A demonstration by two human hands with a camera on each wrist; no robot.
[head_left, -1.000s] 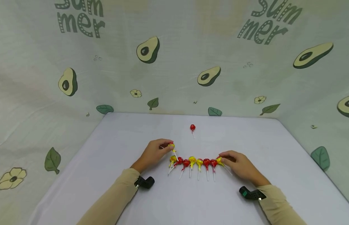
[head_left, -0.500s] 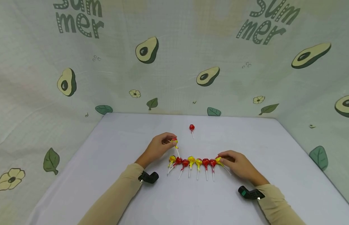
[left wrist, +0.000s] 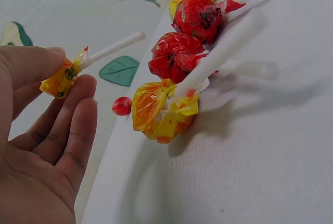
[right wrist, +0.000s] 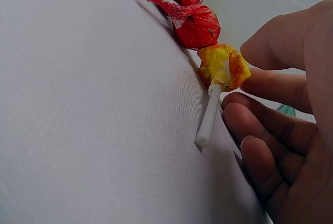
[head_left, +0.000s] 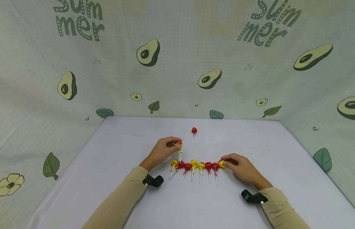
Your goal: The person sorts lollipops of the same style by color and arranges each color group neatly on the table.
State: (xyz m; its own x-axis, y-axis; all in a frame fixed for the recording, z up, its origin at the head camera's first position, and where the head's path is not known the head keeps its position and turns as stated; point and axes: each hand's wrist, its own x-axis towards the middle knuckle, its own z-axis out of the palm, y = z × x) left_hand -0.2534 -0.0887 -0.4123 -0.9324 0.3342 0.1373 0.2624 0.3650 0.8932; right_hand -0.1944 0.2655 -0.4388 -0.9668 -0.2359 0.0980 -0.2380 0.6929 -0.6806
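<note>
A row of several red and yellow lollipops (head_left: 197, 166) lies on the white table (head_left: 114, 152), sticks toward me. My left hand (head_left: 174, 144) is just behind the row's left end. It pinches a yellow lollipop (head_left: 179, 145) by its head, clear of the table. The left wrist view shows this yellow lollipop (left wrist: 58, 81) between thumb and fingers of the left hand (left wrist: 73, 78). My right hand (head_left: 225, 163) rests at the row's right end. Its thumb and forefinger close on the head of the end yellow lollipop (right wrist: 223, 66), which lies on the cloth. One red lollipop (head_left: 194, 130) lies alone farther back.
A pale backdrop (head_left: 177, 63) printed with avocados and leaves walls in the table at the back and both sides. Black wrist cameras (head_left: 153, 181) (head_left: 253, 197) sit on both sleeves. The table's near edge lies below the frame.
My left hand has lifted its yellow lollipop and carried it a little farther back and to the right. The right hand and the row have stayed where they were.
</note>
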